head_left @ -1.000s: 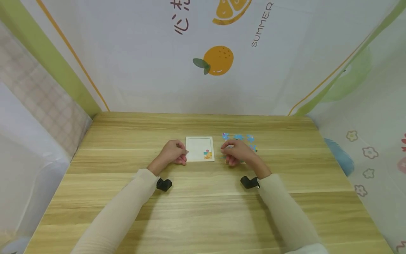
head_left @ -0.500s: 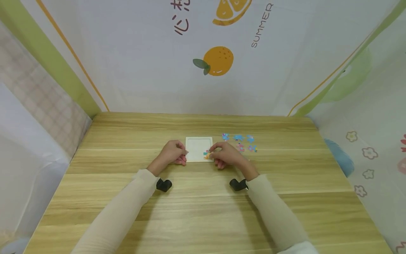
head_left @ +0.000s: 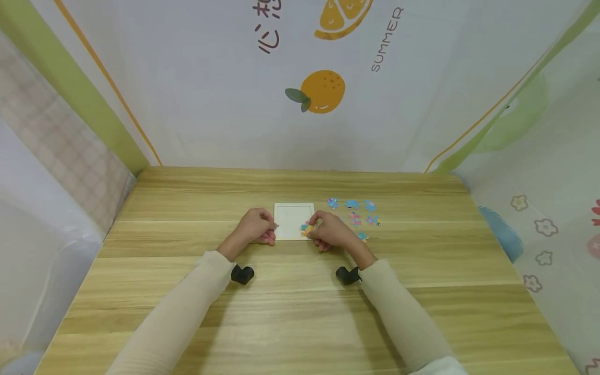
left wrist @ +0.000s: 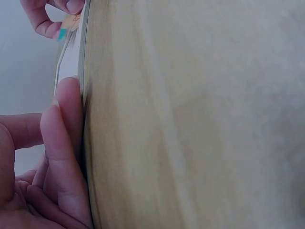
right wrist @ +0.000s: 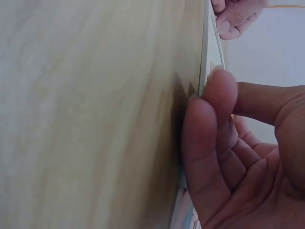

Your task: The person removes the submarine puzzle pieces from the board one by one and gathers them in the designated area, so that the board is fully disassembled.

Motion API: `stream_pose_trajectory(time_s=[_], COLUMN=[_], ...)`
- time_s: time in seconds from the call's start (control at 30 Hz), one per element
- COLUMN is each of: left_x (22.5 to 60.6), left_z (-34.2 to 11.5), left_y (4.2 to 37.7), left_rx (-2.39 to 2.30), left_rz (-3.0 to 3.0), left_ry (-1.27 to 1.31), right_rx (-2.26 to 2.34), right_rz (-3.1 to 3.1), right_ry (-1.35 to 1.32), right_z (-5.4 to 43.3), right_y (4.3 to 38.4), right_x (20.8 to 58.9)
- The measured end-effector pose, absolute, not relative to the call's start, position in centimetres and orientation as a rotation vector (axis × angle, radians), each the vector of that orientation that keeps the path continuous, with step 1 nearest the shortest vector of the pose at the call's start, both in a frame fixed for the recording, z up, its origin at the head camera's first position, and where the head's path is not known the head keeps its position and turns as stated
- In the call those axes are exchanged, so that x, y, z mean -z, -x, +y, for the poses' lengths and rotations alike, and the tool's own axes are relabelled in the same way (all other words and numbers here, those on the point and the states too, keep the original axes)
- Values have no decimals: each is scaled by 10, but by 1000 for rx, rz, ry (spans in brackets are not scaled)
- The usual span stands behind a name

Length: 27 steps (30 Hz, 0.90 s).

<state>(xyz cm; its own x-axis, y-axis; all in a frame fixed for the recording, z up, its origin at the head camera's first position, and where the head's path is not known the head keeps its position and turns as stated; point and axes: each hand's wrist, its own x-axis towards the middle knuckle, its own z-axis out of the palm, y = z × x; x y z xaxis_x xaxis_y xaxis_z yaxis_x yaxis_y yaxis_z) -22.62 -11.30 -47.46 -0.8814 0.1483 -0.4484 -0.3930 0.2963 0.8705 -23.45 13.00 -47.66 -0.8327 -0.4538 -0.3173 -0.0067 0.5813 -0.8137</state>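
Note:
A square white puzzle tray [head_left: 290,217] lies flat on the wooden table in the head view. My left hand [head_left: 255,226] holds its left edge, thumb on top and fingers curled against the side. My right hand [head_left: 330,230] is at the tray's lower right corner, thumb and forefinger pinching a small orange-and-teal puzzle piece [head_left: 304,228]. In the left wrist view this piece [left wrist: 69,24] shows at the right hand's fingertips, standing proud of the rim. The right wrist view hides most of it behind the fingers.
Several loose blue and pink puzzle pieces [head_left: 352,204] lie in rough rows right of the tray, some partly behind my right hand. A white cloth [head_left: 225,130] with printed oranges hangs at the table's back edge. Black wrist cameras [head_left: 242,274] sit below each hand.
My right hand has come left from over the loose pieces to the tray's lower right corner, uncovering several pieces. My left hand has stayed at the left edge.

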Motion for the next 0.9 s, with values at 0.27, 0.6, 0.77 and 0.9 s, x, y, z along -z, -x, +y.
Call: stream_pose_trajectory(time_s=[0.27, 0.6, 0.77, 0.9], left_x=[475, 476, 478, 478], left_z=[-113, -113, -113, -113], left_y=[226, 227, 228, 228], left_rx=[-1614, -1622, -1612, -1610], left_rz=[2119, 2122, 2130, 2123], left_ry=[217, 212, 207, 213], right_rx=[1170, 1269, 1320, 1333], right_rz=[2289, 2228, 2234, 2244], right_ry=[384, 376, 339, 274], right_z=[133, 144, 162, 183], right_y=[234, 239, 244, 246], right_x=[477, 466, 458, 457])
